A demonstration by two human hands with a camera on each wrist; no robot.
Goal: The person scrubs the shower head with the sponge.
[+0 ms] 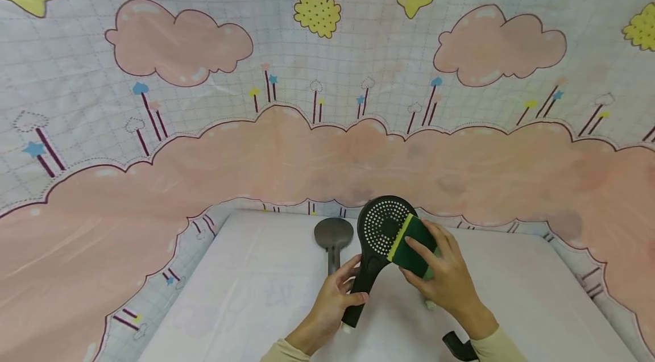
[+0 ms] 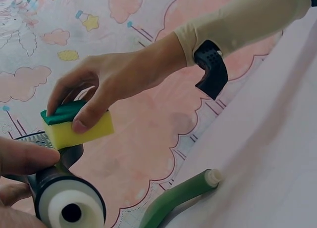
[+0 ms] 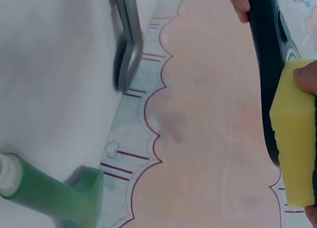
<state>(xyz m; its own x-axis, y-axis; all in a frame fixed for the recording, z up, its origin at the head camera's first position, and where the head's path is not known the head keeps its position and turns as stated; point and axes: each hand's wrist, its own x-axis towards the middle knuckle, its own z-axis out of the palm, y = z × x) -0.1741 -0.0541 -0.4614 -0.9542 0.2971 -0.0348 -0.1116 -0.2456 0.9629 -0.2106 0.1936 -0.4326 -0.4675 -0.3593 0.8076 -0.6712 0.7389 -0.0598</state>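
Our left hand [image 1: 332,300] grips the black handheld shower head [image 1: 376,258] above the white tabletop [image 1: 245,271], toward its far edge, while our right hand [image 1: 454,278] pinches the scouring sponge [image 1: 417,240], whose yellow side we should press evenly across the spray face [image 1: 377,220].

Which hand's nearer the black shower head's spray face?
Right. The right hand holds the sponge over part of the spray face; the left hand is farther off, gripping the handle.

A cloud-patterned backdrop [image 1: 327,160] rises behind a white table [image 1: 240,277].
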